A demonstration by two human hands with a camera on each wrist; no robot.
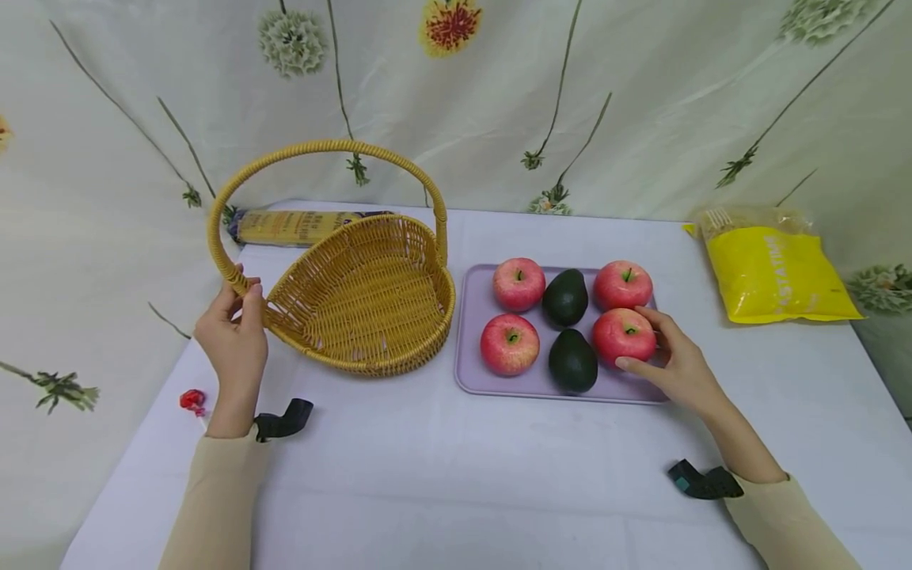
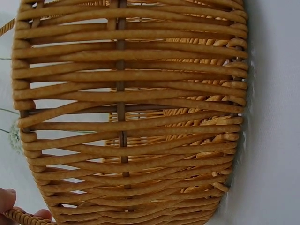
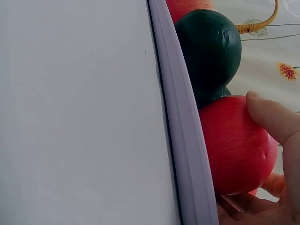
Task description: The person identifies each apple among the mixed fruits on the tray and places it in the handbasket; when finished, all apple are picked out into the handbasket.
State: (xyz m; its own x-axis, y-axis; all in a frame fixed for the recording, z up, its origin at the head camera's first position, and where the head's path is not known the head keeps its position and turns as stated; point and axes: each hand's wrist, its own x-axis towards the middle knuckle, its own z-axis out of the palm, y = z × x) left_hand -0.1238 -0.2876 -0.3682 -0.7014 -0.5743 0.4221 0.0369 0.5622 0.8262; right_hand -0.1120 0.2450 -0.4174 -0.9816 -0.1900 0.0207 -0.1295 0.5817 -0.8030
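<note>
A woven wicker basket (image 1: 370,293) with a tall arched handle stands on the left of the table. My left hand (image 1: 238,332) grips the lower left end of that handle, thumb and fingers round it. On the right, a lilac tray (image 1: 466,372) holds several red apples and two dark green avocados. My right hand (image 1: 673,364) holds the front right apple (image 1: 624,336), its thumb at the front and its fingers round the right side. The right wrist view shows the same apple (image 3: 236,145) beside an avocado (image 3: 211,51), behind the tray's rim (image 3: 185,122).
Behind the basket lies a long yellow packet (image 1: 292,227). A yellow pasta bag (image 1: 777,269) sits at the back right. A red-wrapped lollipop (image 1: 192,400) lies near the left table edge. Flowered cloth (image 1: 484,119) hangs behind the table.
</note>
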